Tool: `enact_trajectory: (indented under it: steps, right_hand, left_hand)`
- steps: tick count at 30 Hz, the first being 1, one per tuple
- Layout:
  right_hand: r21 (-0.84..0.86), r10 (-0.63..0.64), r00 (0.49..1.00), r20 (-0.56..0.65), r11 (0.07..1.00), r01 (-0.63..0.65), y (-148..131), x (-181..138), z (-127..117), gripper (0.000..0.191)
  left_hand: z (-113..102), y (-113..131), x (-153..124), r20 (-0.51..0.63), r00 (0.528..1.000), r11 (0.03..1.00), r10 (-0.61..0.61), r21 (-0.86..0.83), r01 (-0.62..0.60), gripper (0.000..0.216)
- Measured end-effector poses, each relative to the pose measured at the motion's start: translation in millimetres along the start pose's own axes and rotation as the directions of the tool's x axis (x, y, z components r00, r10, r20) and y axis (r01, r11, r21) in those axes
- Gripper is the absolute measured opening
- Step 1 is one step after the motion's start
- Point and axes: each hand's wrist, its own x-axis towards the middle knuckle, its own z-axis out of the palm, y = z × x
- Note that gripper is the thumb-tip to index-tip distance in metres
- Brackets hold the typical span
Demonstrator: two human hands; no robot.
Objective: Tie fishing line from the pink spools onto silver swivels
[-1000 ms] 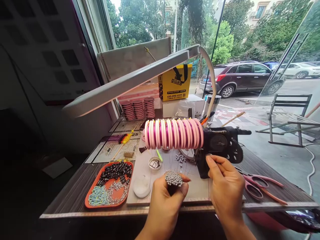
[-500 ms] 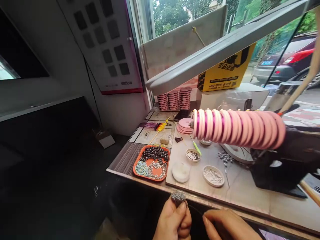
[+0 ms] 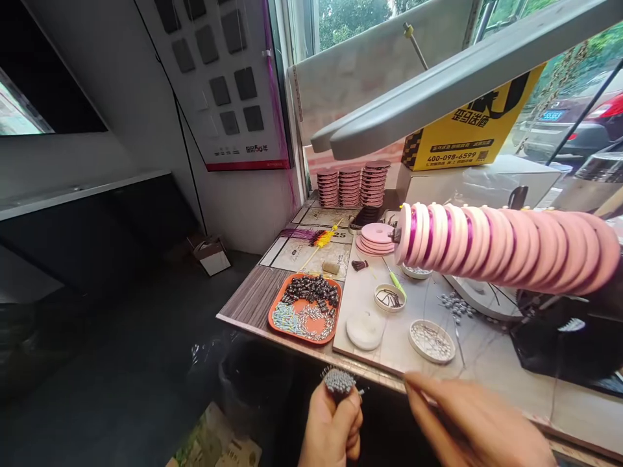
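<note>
Below the near edge of the surface (image 3: 253,298), the left hand (image 3: 331,431) is closed in a fist around a tight bundle of thin pins (image 3: 339,381), whose grey heads bunch together above the thumb and forefinger. The bundle stands close to upright, its long axis running from the fist up toward the edge of the surface, heads uppermost. The right hand (image 3: 479,428) is just to the right of it and a little higher, blurred, with its fingers stretched toward the left and the forefinger tip pointing at the bundle but apart from it; it seems to hold nothing, though the blur hides any fine thread. So the bundle lies to the left of the right fingertips, near them, and the left hand already has it. On the surface beyond, a shallow dish of small grey beads (image 3: 431,340) sits nearest the hands, with an orange tray (image 3: 306,308) of dark and pale beads to its left and a row of pink spools (image 3: 506,246) on a spindle above.
</note>
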Motion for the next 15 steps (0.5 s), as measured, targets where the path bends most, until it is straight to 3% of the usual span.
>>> enact_trajectory:
  steps: [2, 4, 8, 12, 15]
  right_hand:
    - [-0.155, -0.131, 0.988, 0.081, 0.978, 0.142, 5, 22, -1, 0.021]
    - [-0.297, -0.139, 0.976, 0.17, 0.937, 0.185, 9, 44, 1, 0.033]
    - [-0.316, -0.118, 0.909, 0.399, 0.913, 0.257, 13, 63, 8, 0.033]
    - [-0.203, -0.055, 0.91, 0.41, 0.968, 0.15, 19, 58, 10, 0.03]
    - [-0.268, -0.002, 0.943, 0.332, 0.959, 0.096, 21, 53, 11, 0.035]
  left_hand:
    - [-2, -1, 0, -0.025, 0.999, 1.0, 0.025, 0.004, -0.025, 0.046]
    - [-3, -1, 0, -0.038, 0.999, 0.999, 0.039, -0.002, -0.039, 0.044]
    - [-7, 1, 0, -0.063, 0.997, 0.999, 0.048, -0.018, -0.05, 0.04]
    - [-10, 2, 1, -0.074, 0.996, 0.998, 0.058, -0.025, -0.06, 0.038]
    - [-11, 2, 2, -0.064, 0.997, 0.997, 0.054, -0.047, -0.057, 0.039]
